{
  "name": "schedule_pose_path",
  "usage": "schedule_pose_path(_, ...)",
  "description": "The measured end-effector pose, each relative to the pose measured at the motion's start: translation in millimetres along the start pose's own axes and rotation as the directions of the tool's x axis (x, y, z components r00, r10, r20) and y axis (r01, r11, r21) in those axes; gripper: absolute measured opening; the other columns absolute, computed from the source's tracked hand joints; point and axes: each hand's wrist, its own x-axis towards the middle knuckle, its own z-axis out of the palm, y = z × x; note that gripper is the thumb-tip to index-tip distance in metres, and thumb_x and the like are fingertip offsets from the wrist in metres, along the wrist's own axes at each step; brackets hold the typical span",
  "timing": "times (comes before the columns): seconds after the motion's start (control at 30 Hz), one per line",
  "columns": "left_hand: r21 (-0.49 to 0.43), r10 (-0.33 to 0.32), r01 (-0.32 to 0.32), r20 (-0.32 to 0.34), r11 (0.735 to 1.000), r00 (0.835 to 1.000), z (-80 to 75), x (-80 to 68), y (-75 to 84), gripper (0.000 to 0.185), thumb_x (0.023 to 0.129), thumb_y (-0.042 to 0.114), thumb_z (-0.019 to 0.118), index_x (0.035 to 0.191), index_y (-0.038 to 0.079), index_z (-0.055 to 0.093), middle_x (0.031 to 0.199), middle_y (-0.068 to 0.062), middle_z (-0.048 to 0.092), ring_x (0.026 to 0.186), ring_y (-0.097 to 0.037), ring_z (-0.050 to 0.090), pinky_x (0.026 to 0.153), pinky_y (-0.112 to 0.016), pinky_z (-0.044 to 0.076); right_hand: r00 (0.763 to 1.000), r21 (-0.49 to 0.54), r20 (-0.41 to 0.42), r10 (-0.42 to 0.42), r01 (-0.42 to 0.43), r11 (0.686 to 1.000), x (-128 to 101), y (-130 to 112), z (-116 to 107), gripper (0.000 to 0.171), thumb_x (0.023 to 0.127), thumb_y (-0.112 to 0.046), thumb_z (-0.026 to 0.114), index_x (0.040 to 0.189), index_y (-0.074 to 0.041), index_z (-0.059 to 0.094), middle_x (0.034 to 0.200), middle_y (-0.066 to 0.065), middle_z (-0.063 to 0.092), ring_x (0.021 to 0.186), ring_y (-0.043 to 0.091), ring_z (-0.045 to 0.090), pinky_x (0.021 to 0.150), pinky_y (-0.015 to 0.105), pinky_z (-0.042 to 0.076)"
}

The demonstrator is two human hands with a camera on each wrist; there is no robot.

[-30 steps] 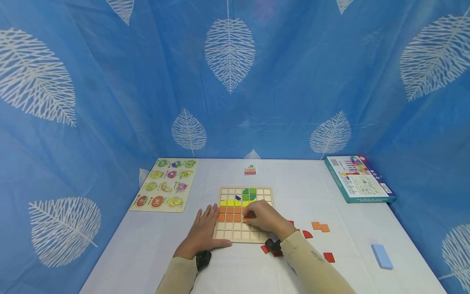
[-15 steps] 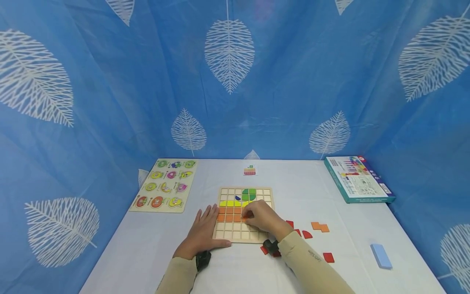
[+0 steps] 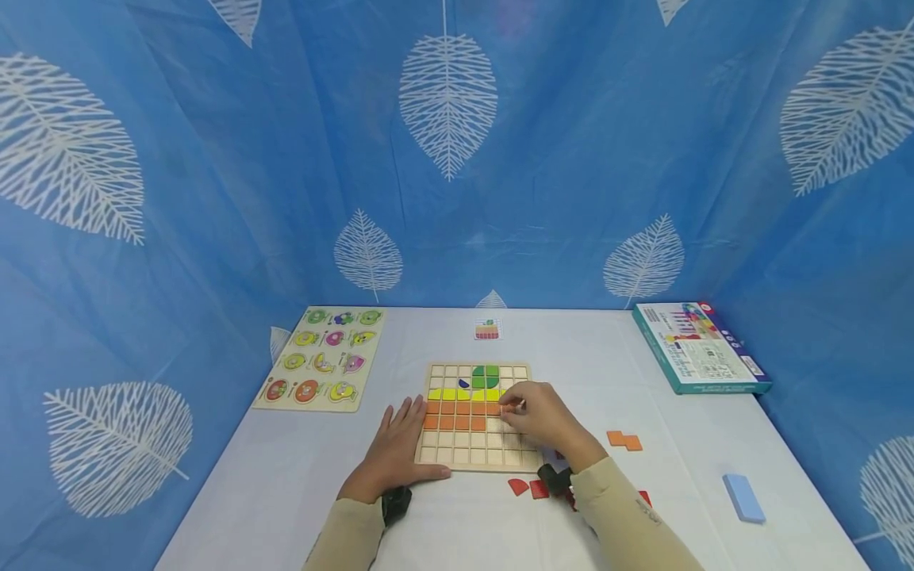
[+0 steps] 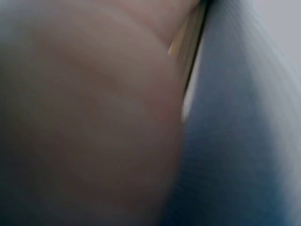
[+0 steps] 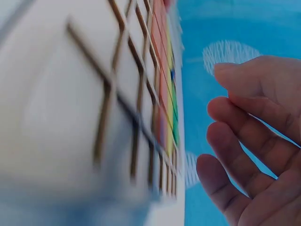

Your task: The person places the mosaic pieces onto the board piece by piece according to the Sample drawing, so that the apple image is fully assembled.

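Left hand (image 3: 393, 456): flat, fingers straight, pressing the wooden grid board (image 3: 477, 456) at its left edge.
Right hand (image 3: 544, 416): above the board's right side, fingers loose, holding nothing.
Orange squares (image 3: 460, 415): in the board, just left of the right fingertips.
Free room: bare cells below both hands.

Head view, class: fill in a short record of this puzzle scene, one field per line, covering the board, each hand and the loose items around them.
Board: wooden grid board with green, yellow and orange tiles in its upper rows; lower rows bare.
Left hand: left hand lies flat at the board's left edge, fingers straight.
Right hand: right hand over the board's right side; fingers relaxed and holding nothing in the wrist view.
Loose pieces: orange piece and red pieces on the table, right of the board.
Other items: fruit peg puzzle, game box, pattern card, blue block.
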Motion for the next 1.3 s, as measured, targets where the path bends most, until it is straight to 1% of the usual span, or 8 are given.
schedule_pose_path(0.17,0.013,-0.014,0.014,0.009,1.0,1.0,0.3,-0.4,-0.6,0.136,0.071,0.084,0.076,0.166,0.001,0.025,0.172,-0.015,0.023,0.158,-0.035,0.014,0.125,-0.056,0.003,0.991,-0.033,-0.053,0.127,-0.128,0.991,-12.7,15.6,-26.5,0.019,0.089,-0.007,0.085,0.108,-0.008,0.08,0.104,-0.001,0.072,0.092,0.02,0.064,0.085,0.042,0.059)
schedule_pose_path(0.37,0.001,-0.019,0.019,0.0,1.0,1.0,-0.1,-1.1,-1.1,0.136,0.07,0.084,0.076,0.166,0.001,0.026,0.172,-0.015,0.024,0.158,-0.035,0.015,0.125,-0.057,0.003,0.966,-0.08,-0.098,0.241,-0.249,0.965,-33.2,42.4,-56.4,0.023,0.09,-0.008,0.083,0.113,-0.009,0.078,0.11,0.004,0.072,0.096,0.024,0.064,0.087,0.044,0.06)
schedule_pose_path(0.5,0.006,-0.02,0.02,-0.003,1.0,1.0,-0.2,-0.8,-0.8,0.136,0.07,0.084,0.076,0.166,0.001,0.026,0.171,-0.015,0.024,0.158,-0.035,0.016,0.125,-0.057,0.004,0.942,-0.051,-0.076,0.328,-0.332,0.942,-50.3,57.2,-75.0,0.027,0.091,-0.007,0.081,0.118,-0.008,0.076,0.117,0.012,0.068,0.099,0.029,0.062,0.075,0.04,0.062)
schedule_pose_path(0.57,0.007,-0.021,0.021,-0.003,1.0,1.0,-0.4,-0.6,-0.5,0.136,0.07,0.085,0.075,0.166,0.001,0.026,0.171,-0.015,0.024,0.158,-0.035,0.015,0.125,-0.057,0.004,0.932,-0.048,-0.049,0.36,-0.362,0.931,-59.2,63.5,-82.9,0.029,0.091,-0.006,0.081,0.119,-0.008,0.075,0.12,0.014,0.066,0.101,0.032,0.061,0.076,0.041,0.063)
schedule_pose_path(0.7,0.002,-0.022,0.022,-0.007,1.0,1.0,-1.8,-1.5,-0.2,0.136,0.07,0.085,0.075,0.166,0.002,0.026,0.171,-0.015,0.024,0.158,-0.035,0.015,0.125,-0.057,0.003,0.935,-0.083,-0.002,0.354,-0.353,0.932,-72.7,74.5,-93.4,0.032,0.088,-0.004,0.081,0.118,-0.008,0.074,0.123,0.015,0.066,0.112,0.038,0.061,0.094,0.055,0.057)
schedule_pose_path(0.8,-0.007,-0.021,0.021,-0.014,1.0,1.0,-2.9,-1.9,-0.3,0.136,0.07,0.084,0.076,0.166,0.002,0.026,0.171,-0.015,0.024,0.158,-0.036,0.016,0.125,-0.057,0.004,0.941,-0.112,0.016,0.337,-0.333,0.936,-78.7,78.2,-97.0,0.033,0.084,-0.001,0.082,0.115,-0.009,0.074,0.122,0.014,0.067,0.117,0.041,0.06,0.099,0.062,0.051)
schedule_pose_path(1.0,-0.008,-0.021,0.021,-0.007,1.0,1.0,-2.8,-1.0,0.1,0.136,0.07,0.084,0.076,0.166,0.002,0.026,0.171,-0.015,0.024,0.158,-0.035,0.016,0.125,-0.056,0.004,0.942,-0.143,0.038,0.333,-0.325,0.935,-86.0,80.0,-97.0,0.035,0.078,0.002,0.087,0.108,-0.01,0.074,0.114,0.007,0.065,0.109,0.036,0.06,0.097,0.058,0.054)
schedule_pose_path(1.3,0.003,-0.007,0.007,-0.007,1.0,1.0,0.2,0.5,0.0,0.135,0.07,0.083,0.077,0.165,0.0,0.027,0.171,-0.017,0.025,0.158,-0.036,0.017,0.125,-0.058,0.005,0.94,-0.132,0.031,0.339,-0.332,0.934,-89.4,87.6,-94.1,0.03,0.08,0.006,0.085,0.104,-0.011,0.074,0.104,0.002,0.066,0.099,0.027,0.06,0.095,0.054,0.055)
